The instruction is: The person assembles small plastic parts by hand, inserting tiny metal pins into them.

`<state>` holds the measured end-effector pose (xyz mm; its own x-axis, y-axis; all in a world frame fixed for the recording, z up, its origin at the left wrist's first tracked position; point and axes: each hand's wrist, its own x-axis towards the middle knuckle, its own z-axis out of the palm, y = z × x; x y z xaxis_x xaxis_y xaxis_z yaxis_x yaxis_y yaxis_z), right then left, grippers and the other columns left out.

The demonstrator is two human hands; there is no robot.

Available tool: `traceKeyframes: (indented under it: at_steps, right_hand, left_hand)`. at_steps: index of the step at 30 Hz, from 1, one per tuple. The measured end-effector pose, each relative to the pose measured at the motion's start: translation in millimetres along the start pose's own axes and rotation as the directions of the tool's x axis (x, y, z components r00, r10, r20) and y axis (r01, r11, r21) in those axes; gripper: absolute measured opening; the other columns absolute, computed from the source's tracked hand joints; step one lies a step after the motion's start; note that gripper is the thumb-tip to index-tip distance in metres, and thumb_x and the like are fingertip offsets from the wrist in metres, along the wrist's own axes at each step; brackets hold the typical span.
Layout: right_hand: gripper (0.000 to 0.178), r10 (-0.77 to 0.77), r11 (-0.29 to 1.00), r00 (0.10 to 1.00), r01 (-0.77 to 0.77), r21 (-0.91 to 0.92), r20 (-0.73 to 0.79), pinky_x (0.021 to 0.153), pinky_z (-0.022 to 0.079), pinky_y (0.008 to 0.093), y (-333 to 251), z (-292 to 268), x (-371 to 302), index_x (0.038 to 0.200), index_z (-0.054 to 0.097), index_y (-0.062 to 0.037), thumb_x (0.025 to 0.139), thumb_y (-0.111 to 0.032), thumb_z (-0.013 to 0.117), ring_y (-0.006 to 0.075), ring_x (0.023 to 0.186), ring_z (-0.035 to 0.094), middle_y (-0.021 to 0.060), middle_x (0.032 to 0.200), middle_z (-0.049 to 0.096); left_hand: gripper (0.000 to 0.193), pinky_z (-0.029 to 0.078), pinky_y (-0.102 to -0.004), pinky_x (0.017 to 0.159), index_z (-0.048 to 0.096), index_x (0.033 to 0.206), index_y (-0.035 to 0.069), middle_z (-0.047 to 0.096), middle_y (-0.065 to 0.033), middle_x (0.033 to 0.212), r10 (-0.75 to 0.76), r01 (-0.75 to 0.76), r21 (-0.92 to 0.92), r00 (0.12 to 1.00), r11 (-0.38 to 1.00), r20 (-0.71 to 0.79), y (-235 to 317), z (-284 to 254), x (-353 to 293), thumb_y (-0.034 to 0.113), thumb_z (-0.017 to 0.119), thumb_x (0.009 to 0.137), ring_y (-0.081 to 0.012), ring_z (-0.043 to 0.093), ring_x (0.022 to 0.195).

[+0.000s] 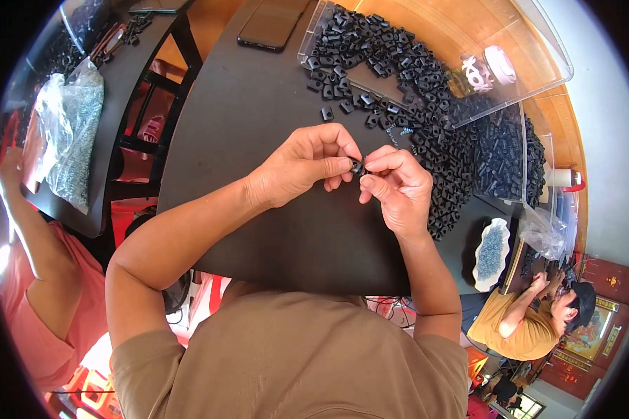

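A big dark table (272, 230) fills the middle of the view. At its far edge sits a clear plastic tray (538, 52) full of small black plastic pieces (398, 70), and many more of them spill onto the table in a long heap (447, 167) beside the right hand. A black phone (269, 24) lies flat near the tray's left end. On another table to the left rests a clear bag of tiny grey bits (73, 136). A white dish of the same grey bits (491, 251) sits low on the right, near a person in a yellow shirt (521, 325).

Both hands meet over the middle of the table. The left hand (307, 164) has its thumb and first fingers pinched shut on one small black piece (357, 166). The right hand (398, 188) pinches the same piece from the other side, with its fingertips closed tight on it. The piece is held up above the table, just between the two hands
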<state>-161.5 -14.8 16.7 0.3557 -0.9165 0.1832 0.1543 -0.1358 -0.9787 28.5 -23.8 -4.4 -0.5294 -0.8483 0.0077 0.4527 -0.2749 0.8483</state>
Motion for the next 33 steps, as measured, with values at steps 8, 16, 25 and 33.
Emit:
traceKeyframes:
  at_steps: [8, 16, 25, 33]
  right_hand:
    - [0.014, -0.073, 0.989, 0.997, 0.077, -0.130, 0.036, 0.045, 0.048, 0.0220, -0.5, 0.3, -5.6, 0.084, 0.057, 0.0028, 0.076, 0.009, 0.066, 0.0135, 0.054, 0.056, 0.0133, 0.084, 0.057]
    - [0.017, -0.349, 0.796, 0.919, 0.394, -0.460, 0.183, 0.048, 0.046, 0.0224, -5.7, 0.6, -3.4, 0.079, 0.056, 0.0012, 0.076, -0.002, 0.072, 0.0131, 0.056, 0.056, 0.0126, 0.076, 0.061]
    - [0.024, -0.432, 0.656, 0.840, 0.543, -0.524, 0.329, 0.052, 0.048, 0.0275, -11.4, -0.5, 2.1, 0.073, 0.053, 0.0001, 0.069, -0.004, 0.076, 0.0207, 0.059, 0.059, 0.0125, 0.071, 0.062]
    - [0.024, -0.420, 0.750, 0.874, 0.485, -0.450, 0.242, 0.048, 0.045, 0.0257, -16.6, 5.4, -2.7, 0.072, 0.053, 0.0002, 0.066, 0.001, 0.077, 0.0195, 0.054, 0.056, 0.0118, 0.070, 0.060]
  left_hand:
    - [0.002, 0.044, -0.0205, 0.058, 0.058, 0.087, 0.004, 0.056, 0.0007, 0.075, 0.034, -0.030, 0.134, 0.999, 0.991, -0.027, 3.8, 4.7, -3.8, 0.002, 0.057, 0.088, -0.0053, 0.051, 0.066]
    - [0.008, 0.045, -0.0206, 0.059, 0.059, 0.081, 0.002, 0.057, 0.0006, 0.076, 0.019, -0.013, 0.225, 0.999, 0.974, -0.028, 10.1, 10.4, -5.6, -0.004, 0.057, 0.085, -0.0047, 0.053, 0.069]
    - [0.009, 0.045, -0.0246, 0.064, 0.055, 0.079, -0.001, 0.056, -0.0026, 0.069, 0.220, -0.221, 0.535, 0.973, 0.816, 0.067, 12.0, 13.4, -5.4, -0.010, 0.056, 0.079, -0.0068, 0.052, 0.068]
    - [0.009, 0.044, -0.0241, 0.061, 0.056, 0.080, 0.000, 0.055, -0.0011, 0.070, 0.168, -0.175, 0.459, 0.984, 0.871, 0.056, 23.0, 20.3, -11.6, -0.008, 0.056, 0.081, -0.0081, 0.052, 0.067]
